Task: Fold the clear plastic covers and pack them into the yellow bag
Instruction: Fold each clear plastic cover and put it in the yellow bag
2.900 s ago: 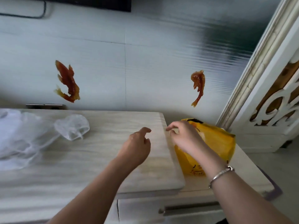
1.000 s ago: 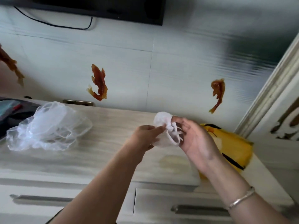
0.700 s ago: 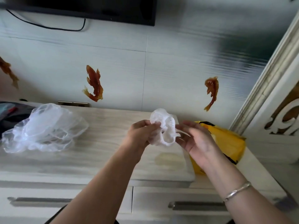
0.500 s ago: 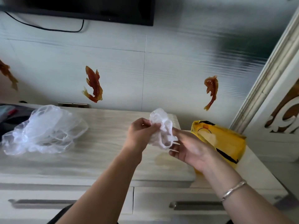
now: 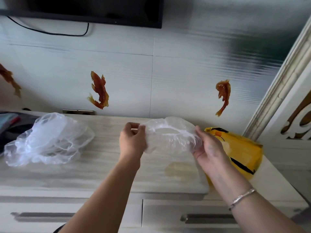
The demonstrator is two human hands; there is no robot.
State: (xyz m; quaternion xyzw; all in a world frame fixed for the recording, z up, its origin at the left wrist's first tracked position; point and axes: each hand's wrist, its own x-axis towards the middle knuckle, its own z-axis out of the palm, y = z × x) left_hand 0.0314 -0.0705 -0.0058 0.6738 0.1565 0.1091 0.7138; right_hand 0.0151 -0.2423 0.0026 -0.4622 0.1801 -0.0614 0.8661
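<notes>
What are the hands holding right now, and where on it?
One clear plastic cover, stretched between both hands: the left hand pinches its left edge, the right hand grips its right end.

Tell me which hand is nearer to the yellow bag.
Right. The right hand, gripping one end of the clear plastic cover, overlaps the yellow bag in this view. The left hand pinches the cover's other end, farther left.

Right of the right grip (image 5: pixel 207 145), the yellow bag (image 5: pixel 242 152) is partly hidden behind the wrist, so its mouth cannot be seen. Far left of the left grip (image 5: pixel 132 140), a dark object (image 5: pixel 11 122) is cut off by the edge and partly hidden behind the heap of clear covers (image 5: pixel 48 138). Above both grips, the black screen (image 5: pixel 94 9) is cut off at the top.
</notes>
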